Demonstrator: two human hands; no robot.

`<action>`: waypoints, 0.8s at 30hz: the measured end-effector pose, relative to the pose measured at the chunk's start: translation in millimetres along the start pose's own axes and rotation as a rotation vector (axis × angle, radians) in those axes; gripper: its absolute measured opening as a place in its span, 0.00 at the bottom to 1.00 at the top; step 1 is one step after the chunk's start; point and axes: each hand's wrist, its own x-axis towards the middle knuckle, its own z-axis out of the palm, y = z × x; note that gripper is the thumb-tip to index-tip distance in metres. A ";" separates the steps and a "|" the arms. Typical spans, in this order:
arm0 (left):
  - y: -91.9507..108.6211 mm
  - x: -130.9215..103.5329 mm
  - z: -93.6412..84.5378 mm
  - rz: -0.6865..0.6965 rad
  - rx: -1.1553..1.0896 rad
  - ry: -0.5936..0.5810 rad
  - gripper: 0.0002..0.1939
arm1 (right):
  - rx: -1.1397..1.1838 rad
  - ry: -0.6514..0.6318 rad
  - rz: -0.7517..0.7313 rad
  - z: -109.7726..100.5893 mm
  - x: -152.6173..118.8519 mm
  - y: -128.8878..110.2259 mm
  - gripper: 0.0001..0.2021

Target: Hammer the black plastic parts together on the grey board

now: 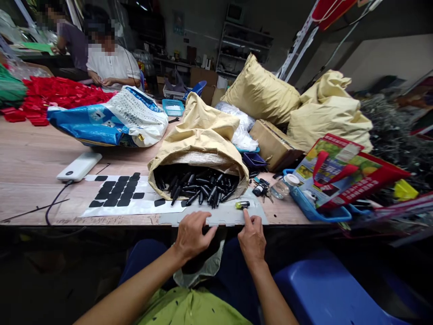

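Observation:
A beige sack (203, 131) lies on the table with its mouth facing me, full of black tapered parts (199, 185). In front of it is a grey mat (219, 215). My left hand (193, 232) is over the mat's front edge, thumb and fingers apart, nothing between them. The index finger of my right hand (253, 237) reaches to a small yellow-green and black piece (242, 205) lying on the mat; its other fingers are curled, and nothing is gripped. Left of the sack, black patches (122, 192) sit on a white sheet (144, 207).
A white power bank (79, 167) with a cable lies left. Behind are a blue-white bag (111, 117) and red pieces (64, 95). At right stand a blue basket (314, 210), a clear jar (280, 188) and keys (267, 192). Two people sit at the back left.

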 end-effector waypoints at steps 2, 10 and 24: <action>3.9 38.8 2.0 -0.058 0.048 0.065 0.13 | -0.006 0.007 -0.007 0.9 -0.2 0.5 0.26; -9.3 102.0 23.0 -0.243 0.189 0.078 0.10 | 0.027 0.015 -0.005 0.9 0.0 1.7 0.25; -49.3 25.1 0.2 -0.046 0.023 -0.076 0.07 | 0.048 0.004 -0.007 1.1 0.2 3.6 0.26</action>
